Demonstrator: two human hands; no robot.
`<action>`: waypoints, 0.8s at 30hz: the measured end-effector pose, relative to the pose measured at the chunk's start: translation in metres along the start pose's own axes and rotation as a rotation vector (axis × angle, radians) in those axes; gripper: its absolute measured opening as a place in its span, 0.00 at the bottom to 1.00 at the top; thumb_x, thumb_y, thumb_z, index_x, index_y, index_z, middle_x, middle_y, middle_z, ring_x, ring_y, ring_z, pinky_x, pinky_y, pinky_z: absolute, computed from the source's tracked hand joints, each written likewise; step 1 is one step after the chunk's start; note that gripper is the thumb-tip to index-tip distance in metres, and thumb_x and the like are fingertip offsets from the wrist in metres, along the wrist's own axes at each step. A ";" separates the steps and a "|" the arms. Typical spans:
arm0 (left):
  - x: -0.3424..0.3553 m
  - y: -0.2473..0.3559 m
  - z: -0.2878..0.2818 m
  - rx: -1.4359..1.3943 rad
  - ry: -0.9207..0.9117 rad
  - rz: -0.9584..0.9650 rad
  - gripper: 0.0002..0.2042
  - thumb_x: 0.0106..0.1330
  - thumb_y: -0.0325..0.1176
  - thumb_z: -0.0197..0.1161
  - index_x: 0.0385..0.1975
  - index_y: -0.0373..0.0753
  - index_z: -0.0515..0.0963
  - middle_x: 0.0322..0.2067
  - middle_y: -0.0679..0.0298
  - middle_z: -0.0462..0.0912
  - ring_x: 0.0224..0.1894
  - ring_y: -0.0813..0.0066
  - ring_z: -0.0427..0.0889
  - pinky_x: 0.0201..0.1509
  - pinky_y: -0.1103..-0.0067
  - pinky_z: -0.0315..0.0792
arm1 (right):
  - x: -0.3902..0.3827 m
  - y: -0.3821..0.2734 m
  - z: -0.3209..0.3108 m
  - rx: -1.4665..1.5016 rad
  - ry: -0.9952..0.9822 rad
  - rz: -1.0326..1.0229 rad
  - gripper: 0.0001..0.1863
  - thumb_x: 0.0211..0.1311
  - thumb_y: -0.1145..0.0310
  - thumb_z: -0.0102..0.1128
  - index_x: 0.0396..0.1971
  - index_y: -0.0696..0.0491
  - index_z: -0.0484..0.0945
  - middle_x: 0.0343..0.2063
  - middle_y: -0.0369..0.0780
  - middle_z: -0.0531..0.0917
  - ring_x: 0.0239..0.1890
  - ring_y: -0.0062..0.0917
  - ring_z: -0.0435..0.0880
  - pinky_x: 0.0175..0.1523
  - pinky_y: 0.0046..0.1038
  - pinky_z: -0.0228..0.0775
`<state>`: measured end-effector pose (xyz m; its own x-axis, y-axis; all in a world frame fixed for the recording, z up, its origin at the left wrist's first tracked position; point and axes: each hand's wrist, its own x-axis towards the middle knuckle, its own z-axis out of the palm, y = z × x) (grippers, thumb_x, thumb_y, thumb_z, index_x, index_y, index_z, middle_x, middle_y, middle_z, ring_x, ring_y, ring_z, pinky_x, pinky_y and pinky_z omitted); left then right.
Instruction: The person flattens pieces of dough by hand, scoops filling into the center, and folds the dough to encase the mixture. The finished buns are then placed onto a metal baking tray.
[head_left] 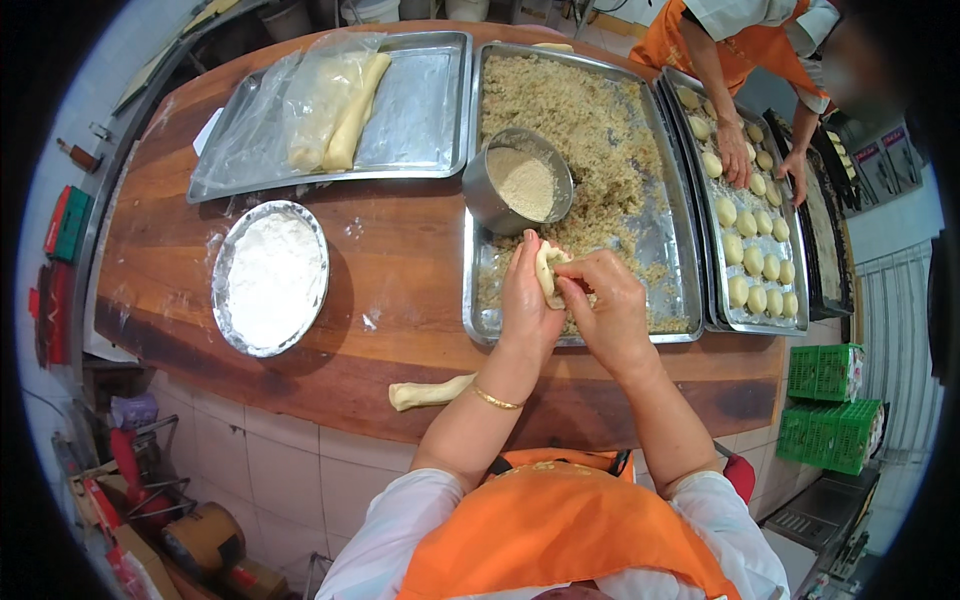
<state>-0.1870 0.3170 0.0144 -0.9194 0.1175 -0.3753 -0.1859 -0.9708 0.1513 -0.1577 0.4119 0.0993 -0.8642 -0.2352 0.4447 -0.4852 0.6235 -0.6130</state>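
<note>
A small piece of dough [549,268], opened into a cup shape, rests in my left hand [527,295], whose fingers curve along its side. My right hand [605,300] pinches the dough's rim between thumb and fingers; what lies inside the cup is mostly hidden. Both hands are over the near edge of a metal tray [482,322] holding a crumbly tan filling [610,140]. Just beyond my fingers, a round metal container [490,195] of pale seeds or grains stands tilted in that tray. A dough roll [430,392] lies by my left forearm.
A bowl of white flour [270,275] stands at the left on the wooden table [400,260]. Behind it, a metal tray [420,110] carries dough strips [355,110] under plastic. At the right, a co-worker's hands [737,160] reach over a tray of dough balls [752,255].
</note>
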 end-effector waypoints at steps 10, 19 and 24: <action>0.001 0.003 0.002 -0.017 0.025 -0.001 0.17 0.76 0.48 0.54 0.32 0.41 0.74 0.29 0.62 0.78 0.34 0.69 0.78 0.40 0.73 0.75 | 0.004 -0.001 0.002 0.001 -0.026 0.018 0.09 0.54 0.80 0.66 0.36 0.57 0.81 0.31 0.45 0.79 0.33 0.40 0.81 0.38 0.36 0.74; -0.009 0.008 0.012 -0.015 0.029 0.033 0.16 0.75 0.48 0.56 0.34 0.40 0.71 0.31 0.62 0.76 0.33 0.71 0.77 0.37 0.73 0.75 | -0.001 0.003 0.003 0.050 -0.052 0.003 0.13 0.54 0.80 0.66 0.40 0.53 0.82 0.33 0.43 0.80 0.36 0.39 0.82 0.39 0.35 0.76; -0.014 0.004 0.012 0.128 0.108 0.025 0.18 0.74 0.49 0.58 0.33 0.40 0.70 0.26 0.61 0.77 0.29 0.72 0.77 0.34 0.75 0.74 | -0.019 0.005 0.006 -0.055 -0.032 -0.032 0.13 0.52 0.84 0.67 0.37 0.55 0.83 0.34 0.41 0.81 0.35 0.33 0.83 0.38 0.30 0.77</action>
<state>-0.1793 0.3146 0.0313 -0.8831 0.0639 -0.4648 -0.2124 -0.9378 0.2748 -0.1446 0.4147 0.0842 -0.8528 -0.2784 0.4419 -0.5051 0.6550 -0.5620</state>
